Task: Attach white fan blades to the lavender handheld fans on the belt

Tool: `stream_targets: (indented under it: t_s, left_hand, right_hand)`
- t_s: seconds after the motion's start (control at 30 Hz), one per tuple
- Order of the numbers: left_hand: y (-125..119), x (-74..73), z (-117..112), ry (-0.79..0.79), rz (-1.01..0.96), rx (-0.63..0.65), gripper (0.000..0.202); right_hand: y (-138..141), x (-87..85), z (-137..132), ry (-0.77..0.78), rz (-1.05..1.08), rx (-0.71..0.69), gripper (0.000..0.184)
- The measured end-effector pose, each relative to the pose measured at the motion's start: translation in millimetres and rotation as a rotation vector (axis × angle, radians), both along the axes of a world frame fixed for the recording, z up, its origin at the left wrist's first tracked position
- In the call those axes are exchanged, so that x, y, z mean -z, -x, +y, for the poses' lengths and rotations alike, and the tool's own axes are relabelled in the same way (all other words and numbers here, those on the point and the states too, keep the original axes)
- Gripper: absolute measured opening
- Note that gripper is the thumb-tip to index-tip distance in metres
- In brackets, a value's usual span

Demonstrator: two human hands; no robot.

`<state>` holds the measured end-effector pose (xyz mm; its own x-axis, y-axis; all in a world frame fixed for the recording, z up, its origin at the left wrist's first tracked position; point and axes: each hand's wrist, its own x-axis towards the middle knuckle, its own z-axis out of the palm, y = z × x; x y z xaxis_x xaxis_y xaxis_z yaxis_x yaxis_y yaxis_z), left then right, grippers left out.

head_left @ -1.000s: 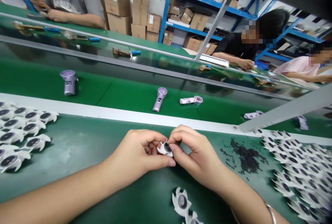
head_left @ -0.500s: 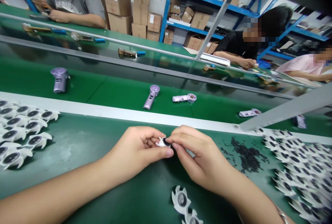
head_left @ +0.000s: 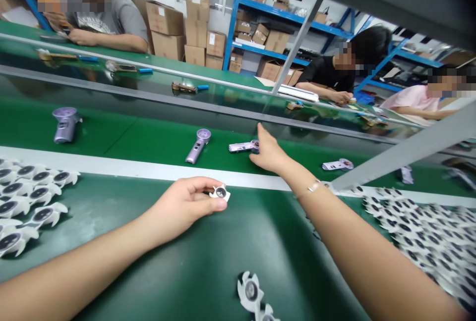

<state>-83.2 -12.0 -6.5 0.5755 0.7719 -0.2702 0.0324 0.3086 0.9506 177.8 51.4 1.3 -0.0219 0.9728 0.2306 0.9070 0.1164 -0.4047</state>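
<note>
The left hand (head_left: 181,203) grips a small white piece (head_left: 220,192) in its fingers; the right hand (head_left: 269,153), released and open, stretches past a white rail (head_left: 148,170), just beside a white handle (head_left: 242,146).

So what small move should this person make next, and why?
Probably the right hand should close on the white-and-lilac handheld device on the green belt: its fingertips reach just beside it, while the left hand pinches a small white part, seemingly waiting.
</note>
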Motion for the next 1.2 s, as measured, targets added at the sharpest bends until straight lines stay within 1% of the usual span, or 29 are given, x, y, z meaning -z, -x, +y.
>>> stream_targets:
  t_s: [0.07,0.13,0.17,0.23,0.3,0.33,0.37,0.43,0.47,0.53,0.57,0.63,0.67,0.73,0.83,0.97,1.07,1.2]
  left_hand:
    - [4,-1.4,2,0.048,-0.043,-0.011,0.041]
    - [7,-4.4,3,0.079,-0.076,-0.007,0.046]
    - [9,-7.0,3,0.083,-0.091,-0.007,0.047]
    - [10,-15.2,4,0.056,-0.109,-0.008,0.048]
    - [12,-27.7,7,-0.016,-0.108,-0.006,0.046]
    - [13,-35.0,8,-0.062,-0.093,0.005,0.046]
    - [15,-42.5,8,-0.114,-0.063,0.02,0.045]
    - [19,-56.2,9,-0.244,0.047,0.034,0.045]
    - [21,-61.7,8,-0.334,0.121,0.032,0.045]
    - [25,-69.2,5,-0.573,0.279,0.019,0.043]
    - [26,-71.3,3,-0.708,0.345,0.019,0.042]
    - [28,-73.3,-1,-0.938,0.427,0.055,0.037]
    - [28,-73.7,-3,-1.016,0.456,0.089,0.033]
    - [28,-74.3,-5,-1.101,0.504,0.179,0.028]
    - [27,-75.7,-8,-1.146,0.612,0.279,0.027]
    - [23,-80.4,-11,-1.138,0.771,0.355,0.027]
    - [18,-86.7,-13,-1.127,0.851,0.383,0.029]
    - [11,-93.1,-14,-1.111,0.946,0.425,0.026]
  right_hand:
    - [-8,5.7,19,0.055,0.004,-0.013,0.062]
    - [-7,5.2,16,0.054,0.016,-0.024,0.048]
    - [-5,2.5,8,0.036,0.025,-0.026,0.046]
    - [3,-7.3,-19,-0.029,0.042,-0.016,0.051]
    - [12,-20.6,-52,-0.117,0.086,0.016,0.057]
    - [18,-27.5,-68,-0.151,0.143,0.031,0.058]
    - [23,-33.9,-82,-0.16,0.23,0.035,0.056]
    - [36,-43.9,-104,-0.092,0.429,-0.012,0.049]
    - [42,-47.1,-112,-0.028,0.514,-0.057,0.044]
    - [54,-49.9,-122,0.088,0.593,-0.16,0.037]
    - [59,-49.7,-125,0.126,0.594,-0.208,0.036]
    - [66,-47.8,-128,0.153,0.549,-0.286,0.04]
    - [69,-46.5,-129,0.146,0.507,-0.319,0.044]
    - [72,-44.4,-130,0.114,0.406,-0.368,0.053]
    - [76,-43.2,-132,0.066,0.281,-0.426,0.058]
    - [79,-42.8,-133,0.048,0.177,-0.479,0.063]
    - [80,-41.6,-132,0.043,0.134,-0.492,0.065]
    - [79,-40.5,-133,0.041,0.107,-0.489,0.067]
